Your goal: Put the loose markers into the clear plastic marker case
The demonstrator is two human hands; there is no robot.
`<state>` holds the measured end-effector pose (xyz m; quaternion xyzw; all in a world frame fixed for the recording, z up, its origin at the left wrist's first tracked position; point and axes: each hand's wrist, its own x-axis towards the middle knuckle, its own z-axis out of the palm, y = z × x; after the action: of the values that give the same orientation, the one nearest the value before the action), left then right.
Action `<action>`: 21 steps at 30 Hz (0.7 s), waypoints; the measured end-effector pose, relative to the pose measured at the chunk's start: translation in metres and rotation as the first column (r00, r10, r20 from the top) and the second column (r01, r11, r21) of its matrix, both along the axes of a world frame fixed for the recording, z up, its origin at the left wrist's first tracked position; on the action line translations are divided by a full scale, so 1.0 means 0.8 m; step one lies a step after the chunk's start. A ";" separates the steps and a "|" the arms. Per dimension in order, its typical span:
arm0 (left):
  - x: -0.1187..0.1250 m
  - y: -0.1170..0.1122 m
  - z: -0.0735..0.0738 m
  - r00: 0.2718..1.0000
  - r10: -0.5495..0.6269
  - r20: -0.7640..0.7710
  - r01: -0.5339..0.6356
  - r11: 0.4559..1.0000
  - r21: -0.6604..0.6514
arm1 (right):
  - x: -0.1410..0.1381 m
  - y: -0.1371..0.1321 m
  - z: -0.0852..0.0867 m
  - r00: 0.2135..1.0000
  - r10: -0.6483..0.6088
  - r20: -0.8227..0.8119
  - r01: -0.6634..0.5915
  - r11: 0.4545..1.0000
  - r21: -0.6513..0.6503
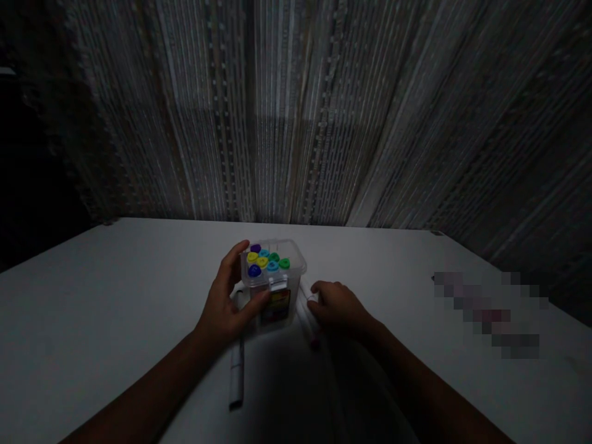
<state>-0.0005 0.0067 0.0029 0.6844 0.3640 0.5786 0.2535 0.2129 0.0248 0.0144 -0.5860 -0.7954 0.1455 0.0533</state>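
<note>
Our left hand (226,302) grips a clear plastic box (293,268) of round-capped markers (263,261); our right hand (337,306), loosely curled, touches slim white markers (304,311), grip unclear.

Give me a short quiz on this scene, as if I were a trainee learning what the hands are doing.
1. Which hand grips the clear plastic box?
2. True or false: the right hand is touching that box.
3. Which colour shows among the marker caps in the box: A. orange, B. yellow, or C. pink?

Key: 1. The left hand. 2. False. 3. B.
</note>
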 end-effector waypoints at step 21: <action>0.001 -0.001 0.000 0.999 -0.018 0.030 0.017 0.999 0.036 | 0.003 0.000 -0.004 0.978 -0.166 0.130 0.138 0.971 0.195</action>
<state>0.0005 0.0060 0.0030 0.6832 0.3437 0.5930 0.2519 0.2156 0.0250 0.0113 -0.6468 -0.7599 0.0233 0.0606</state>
